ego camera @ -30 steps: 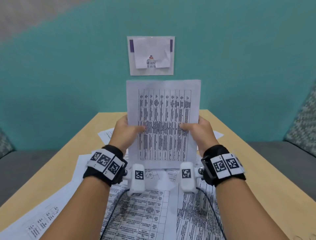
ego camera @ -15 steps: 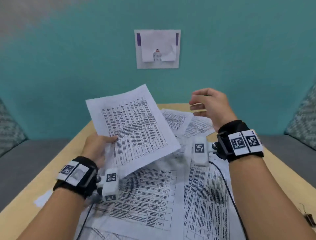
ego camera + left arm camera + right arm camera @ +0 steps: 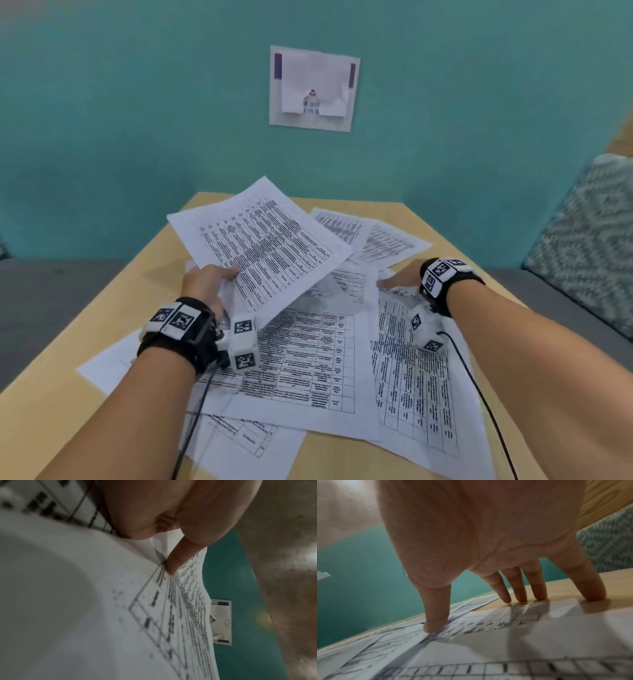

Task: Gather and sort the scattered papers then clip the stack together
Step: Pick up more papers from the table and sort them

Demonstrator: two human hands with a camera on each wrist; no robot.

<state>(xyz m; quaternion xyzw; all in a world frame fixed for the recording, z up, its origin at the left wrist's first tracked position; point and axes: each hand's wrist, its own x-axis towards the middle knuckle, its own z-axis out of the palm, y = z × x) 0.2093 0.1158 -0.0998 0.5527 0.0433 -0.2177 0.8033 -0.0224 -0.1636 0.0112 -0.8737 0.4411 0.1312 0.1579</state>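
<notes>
Slippage is looming as the main risk. The left hand [image 3: 209,284] is pinching one printed sheet [image 3: 260,240] by its near corner, holding it tilted above the table [image 3: 61,356] at frame centre; such a thin grip is likely letting it sag or twist loose. The right hand [image 3: 400,281], fingers [image 3: 539,588] spread and straight, is pressing on the scattered papers [image 3: 308,366] at centre right, where a sideways drag is liable to crease them or push them off the table's edge. No clip is showing.

Left hand [image 3: 205,284] pinching, raised; right hand [image 3: 404,279] spread flat, fingertips down.
</notes>
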